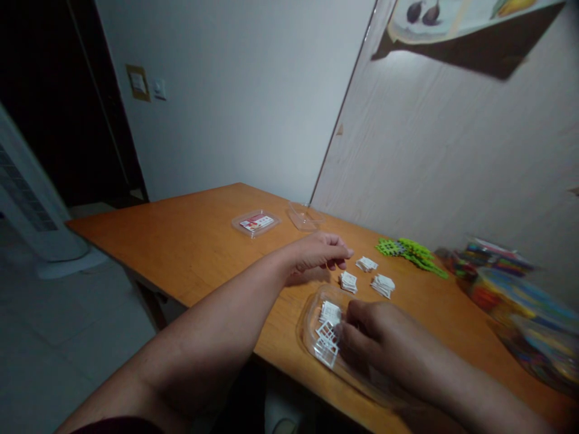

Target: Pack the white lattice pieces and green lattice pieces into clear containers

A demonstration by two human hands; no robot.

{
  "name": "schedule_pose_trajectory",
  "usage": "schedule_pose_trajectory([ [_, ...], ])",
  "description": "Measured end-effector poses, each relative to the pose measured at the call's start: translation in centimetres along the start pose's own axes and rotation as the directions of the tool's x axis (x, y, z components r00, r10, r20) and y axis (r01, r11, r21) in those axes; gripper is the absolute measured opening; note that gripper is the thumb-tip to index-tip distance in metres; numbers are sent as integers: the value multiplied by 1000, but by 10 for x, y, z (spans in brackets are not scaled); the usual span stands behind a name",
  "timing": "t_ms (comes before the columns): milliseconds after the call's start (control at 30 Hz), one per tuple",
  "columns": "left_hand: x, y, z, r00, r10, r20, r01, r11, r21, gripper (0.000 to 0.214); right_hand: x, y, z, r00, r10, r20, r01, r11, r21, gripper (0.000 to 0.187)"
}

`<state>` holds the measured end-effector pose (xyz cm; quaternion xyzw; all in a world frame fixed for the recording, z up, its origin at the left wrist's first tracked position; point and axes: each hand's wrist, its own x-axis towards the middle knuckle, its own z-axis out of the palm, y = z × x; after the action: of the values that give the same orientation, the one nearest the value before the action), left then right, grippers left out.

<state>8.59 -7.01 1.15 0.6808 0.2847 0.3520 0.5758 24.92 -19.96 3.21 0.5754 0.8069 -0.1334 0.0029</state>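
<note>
White lattice pieces lie inside the clear tray, touched by the bent-fingered right hand, while the left hand curls just beyond the tray beside white stacks; whether either hand grips anything cannot be told.

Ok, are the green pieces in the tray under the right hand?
No, the green pieces lie on the table by the wall; the tray under the right hand shows white pieces.

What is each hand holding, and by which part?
Right hand touches the white pieces in the clear tray; a grip cannot be told. Left hand rests curled on the table, nothing seen in it.
</note>
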Motion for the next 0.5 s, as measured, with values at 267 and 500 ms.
schedule_pose_trajectory([
  [267,-2,0,2,995,-27,94,27,1000,-2,30,5,-3,15,995,97,-7,-97,994,-45,31],
  [500,-4,1,4,993,-41,115,42,999,-6,25,9,5,23,998,56,27,-58,995,76,20],
])
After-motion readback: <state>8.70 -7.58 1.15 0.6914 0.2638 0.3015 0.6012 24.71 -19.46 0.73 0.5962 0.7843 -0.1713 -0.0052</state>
